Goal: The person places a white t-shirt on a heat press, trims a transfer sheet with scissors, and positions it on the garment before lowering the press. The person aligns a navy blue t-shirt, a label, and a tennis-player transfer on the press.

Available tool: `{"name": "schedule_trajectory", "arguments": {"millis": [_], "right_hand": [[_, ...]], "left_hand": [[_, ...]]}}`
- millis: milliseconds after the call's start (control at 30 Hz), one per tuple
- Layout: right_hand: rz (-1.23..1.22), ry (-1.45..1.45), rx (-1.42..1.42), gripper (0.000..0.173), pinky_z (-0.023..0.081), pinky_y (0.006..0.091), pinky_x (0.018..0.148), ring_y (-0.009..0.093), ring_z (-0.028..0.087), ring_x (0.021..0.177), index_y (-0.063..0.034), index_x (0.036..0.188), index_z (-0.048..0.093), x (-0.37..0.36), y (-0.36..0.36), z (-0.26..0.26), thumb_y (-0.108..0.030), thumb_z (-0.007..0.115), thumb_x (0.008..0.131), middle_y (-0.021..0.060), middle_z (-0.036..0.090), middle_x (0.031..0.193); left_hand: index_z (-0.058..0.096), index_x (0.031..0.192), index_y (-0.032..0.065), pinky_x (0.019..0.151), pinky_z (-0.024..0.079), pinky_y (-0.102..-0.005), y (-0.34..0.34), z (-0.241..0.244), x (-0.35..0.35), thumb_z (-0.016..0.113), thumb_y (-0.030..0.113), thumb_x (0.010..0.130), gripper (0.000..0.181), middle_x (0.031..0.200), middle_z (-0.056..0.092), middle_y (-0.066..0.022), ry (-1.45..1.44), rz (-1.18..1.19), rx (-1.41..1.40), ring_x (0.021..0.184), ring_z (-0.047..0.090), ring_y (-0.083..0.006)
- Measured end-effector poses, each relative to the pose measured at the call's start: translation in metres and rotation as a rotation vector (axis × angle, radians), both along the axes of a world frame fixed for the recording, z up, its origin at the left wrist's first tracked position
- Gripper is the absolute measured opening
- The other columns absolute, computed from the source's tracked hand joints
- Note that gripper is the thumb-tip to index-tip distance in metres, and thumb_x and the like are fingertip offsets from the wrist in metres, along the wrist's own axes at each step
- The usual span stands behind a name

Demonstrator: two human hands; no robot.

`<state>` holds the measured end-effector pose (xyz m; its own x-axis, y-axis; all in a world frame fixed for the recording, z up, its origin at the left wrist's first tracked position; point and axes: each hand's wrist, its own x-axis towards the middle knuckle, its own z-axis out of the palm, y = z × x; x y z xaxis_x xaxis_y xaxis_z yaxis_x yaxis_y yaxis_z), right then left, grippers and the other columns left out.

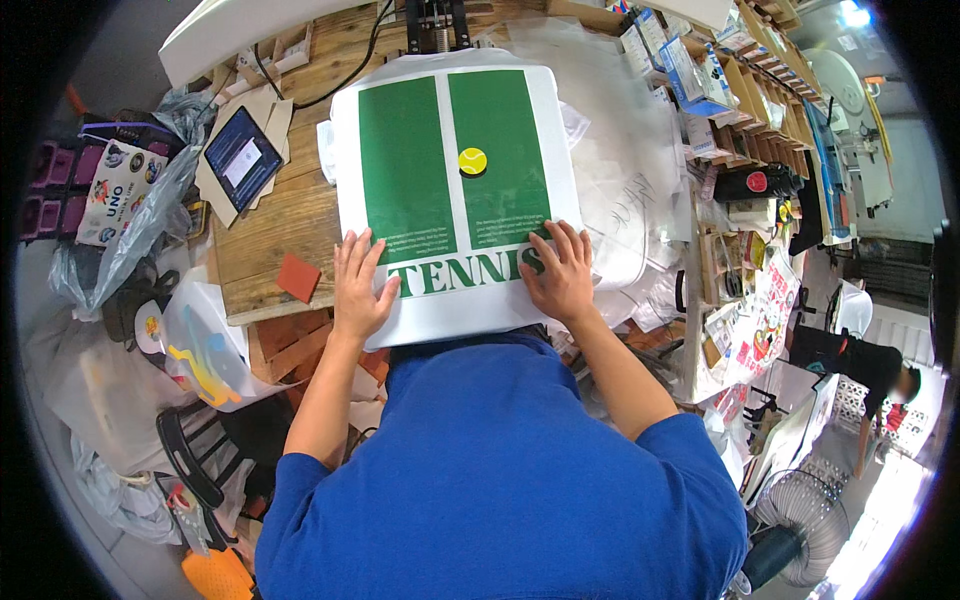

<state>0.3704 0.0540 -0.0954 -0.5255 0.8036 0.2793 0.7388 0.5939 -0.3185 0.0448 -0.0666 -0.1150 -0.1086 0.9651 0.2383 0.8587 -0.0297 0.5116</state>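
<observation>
A white garment [450, 322] is stretched over a flat platen, probably that of a heat press, in front of my chest. On it lies a large printed transfer [409, 165] with two green panels, a yellow tennis ball [472, 160] and green lettering along the bottom. My left hand [361, 289] rests flat on its lower left corner, fingers slightly spread. At the lower right corner, my right hand [561, 274] presses its fingertips on the print, fingers apart. Neither hand grips anything. Behind the platen stands a black metal frame with a spring [442, 37].
On the wooden table [315, 180] are a tablet [244, 159] on cards and a red-orange square [298, 278]. Boxes [697, 75] fill shelving at right. A black chair [191, 457] stands at lower left. A fan [799, 525] and another person [847, 360] are farther right.
</observation>
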Motion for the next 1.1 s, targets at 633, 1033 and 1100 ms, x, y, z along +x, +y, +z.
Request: {"name": "schedule_trajectory", "arguments": {"millis": [633,1033,1100], "right_hand": [[-0.226,0.28,-0.01,0.027,0.041,0.0442,0.096,0.033,0.056,0.111,-0.0067,0.095,0.072,0.003,0.084,-0.012,-0.03,0.074,0.083,0.0146,0.062,0.115],[-0.365,1.447,-0.822,0.074,0.033,0.043,0.116,0.028,0.045,0.136,-0.0068,0.154,0.032,0.053,0.275,-0.154,-0.053,0.046,0.098,0.014,0.045,0.151],[-0.369,1.561,-1.091,0.062,0.043,0.0451,0.108,0.03,0.057,0.123,-0.0043,0.14,0.05,0.06,0.293,-0.124,-0.046,0.052,0.095,0.0154,0.059,0.134]], "left_hand": [[0.067,0.108,0.0115,0.111,0.029,-0.0535,0.048,0.013,-0.034,0.068,0.046,0.083,0.043,0.118,0.059,-0.012,-0.035,0.204,-0.073,0.121,0.048,-0.0358],[0.049,0.138,-0.0045,0.107,0.043,-0.0475,0.165,-0.103,-0.17,0.043,0.078,0.087,0.098,0.133,0.06,-0.0187,-2.169,0.039,0.016,0.125,0.055,-0.0333],[0.054,0.134,-0.0041,0.105,0.045,-0.0485,0.178,-0.099,-0.183,0.054,0.065,0.091,0.081,0.129,0.063,-0.0186,-2.163,0.075,0.334,0.121,0.058,-0.0349]]}}
